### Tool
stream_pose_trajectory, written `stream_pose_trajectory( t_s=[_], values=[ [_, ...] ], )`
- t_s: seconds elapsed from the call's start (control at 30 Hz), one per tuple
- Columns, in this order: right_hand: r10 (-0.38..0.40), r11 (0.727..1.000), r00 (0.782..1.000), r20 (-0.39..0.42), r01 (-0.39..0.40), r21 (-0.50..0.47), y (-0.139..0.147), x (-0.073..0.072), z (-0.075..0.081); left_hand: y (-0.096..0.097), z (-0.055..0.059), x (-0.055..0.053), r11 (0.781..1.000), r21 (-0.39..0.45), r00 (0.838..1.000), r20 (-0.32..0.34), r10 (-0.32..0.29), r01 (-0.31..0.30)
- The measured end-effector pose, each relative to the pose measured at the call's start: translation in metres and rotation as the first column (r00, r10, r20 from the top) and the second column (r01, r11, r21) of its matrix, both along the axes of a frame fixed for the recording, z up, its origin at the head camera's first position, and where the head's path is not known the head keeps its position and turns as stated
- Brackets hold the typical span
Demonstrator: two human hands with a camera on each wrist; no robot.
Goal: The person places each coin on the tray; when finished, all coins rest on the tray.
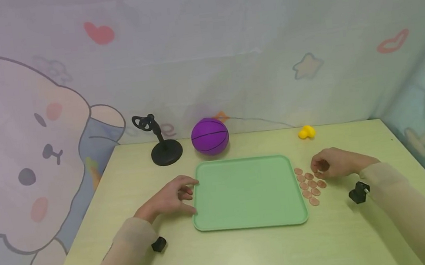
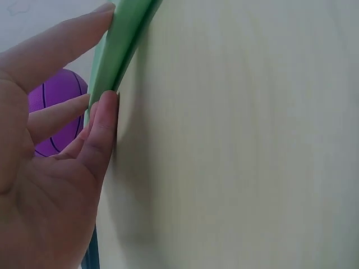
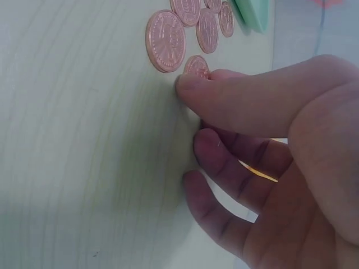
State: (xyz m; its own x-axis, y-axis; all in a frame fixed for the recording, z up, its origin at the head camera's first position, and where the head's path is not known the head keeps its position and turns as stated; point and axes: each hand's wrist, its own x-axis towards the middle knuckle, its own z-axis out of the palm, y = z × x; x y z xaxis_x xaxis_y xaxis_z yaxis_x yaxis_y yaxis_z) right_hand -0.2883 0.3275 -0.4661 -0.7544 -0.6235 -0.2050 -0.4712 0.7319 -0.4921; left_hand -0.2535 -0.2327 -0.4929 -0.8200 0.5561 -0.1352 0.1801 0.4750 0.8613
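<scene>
A pale green tray [image 1: 247,192] lies flat on the table. At its left edge is my left hand [image 1: 174,197], thumb and fingers spread apart, fingertips touching the rim; the left wrist view shows them against the tray's green side [image 2: 115,59]. Several copper-coloured coins [image 1: 312,184] lie in a loose group just right of the tray. My right hand [image 1: 332,163] is at the group's right side. In the right wrist view, thumb and index finger pinch one coin [image 3: 197,65] at its edge, low over the table. The other fingers curl loosely.
A purple ball [image 1: 210,136] stands behind the tray, beside a black stand [image 1: 166,152] on a round base. A small yellow object [image 1: 307,132] is at the back right. A printed cloth [image 1: 202,42] hangs behind the table.
</scene>
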Motion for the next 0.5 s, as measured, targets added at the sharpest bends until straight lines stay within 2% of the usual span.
stream_pose_trajectory(
  t_s=[0.3, 0.5],
  values=[
    [-0.022, 0.999, 0.999, 0.046, 0.02, 0.045, -0.0016, -0.0001, 0.0033, -0.0029, -0.0047, 0.0013, 0.998, 0.058, 0.998, 0.059, -0.016, 0.012],
    [-0.061, 0.998, 0.996, 0.058, 0.06, 0.023, -0.0025, -0.0006, 0.0021, -0.0052, -0.0089, 0.0012, 0.998, 0.064, 0.998, 0.053, -0.017, 0.014]
  ],
)
